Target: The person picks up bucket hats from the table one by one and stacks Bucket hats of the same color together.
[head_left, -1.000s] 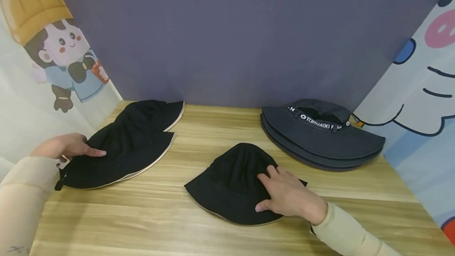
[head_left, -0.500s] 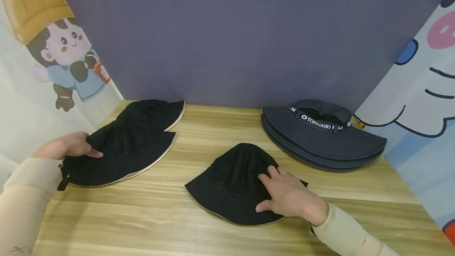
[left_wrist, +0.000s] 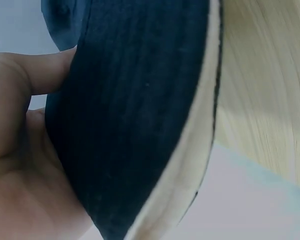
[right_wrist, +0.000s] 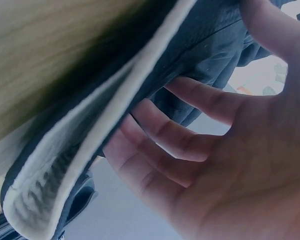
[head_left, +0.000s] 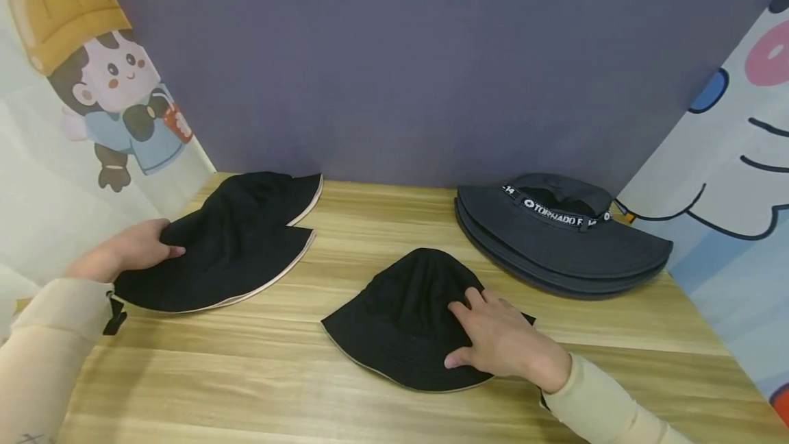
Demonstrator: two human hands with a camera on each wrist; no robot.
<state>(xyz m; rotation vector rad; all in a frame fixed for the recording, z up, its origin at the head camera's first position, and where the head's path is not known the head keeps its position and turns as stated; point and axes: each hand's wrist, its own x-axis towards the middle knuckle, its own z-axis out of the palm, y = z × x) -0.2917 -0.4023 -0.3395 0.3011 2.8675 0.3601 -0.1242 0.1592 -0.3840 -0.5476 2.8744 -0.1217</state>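
- Black cotton bucket hat with a cream-edged brim (head_left: 403,324) lies flat near the middle of the pale wooden table (head_left: 370,225), and we see our right hand (head_left: 502,341) resting on its right side, fingers spread and only lightly bent on the crown, the thumb lying along the brim.
- From the right wrist view we find that same hat's cream brim edge (right_wrist: 90,135) just beside the loosely curved fingers (right_wrist: 190,145); they do not close round the cloth.
- At the left edge of the table we have our left hand (head_left: 126,252) on the rim of a pile of black cream-trimmed bucket hats (head_left: 234,245), the thumb on top of the brim.
- In the left wrist view the thumb (left_wrist: 40,75) lies on the dark cloth of the top hat (left_wrist: 135,115) with the palm under it, so we take this as a pinch on the brim.
- Both our arms are in beige sleeves (head_left: 43,348).
- Well apart, at the far right of the table, sits a stack of dark grey wide-brimmed hats with a white-lettered black band (head_left: 555,238).
- Behind the table stands a plain purple-grey wall (head_left: 401,67), with cartoon-printed panels (head_left: 92,88) at both sides.
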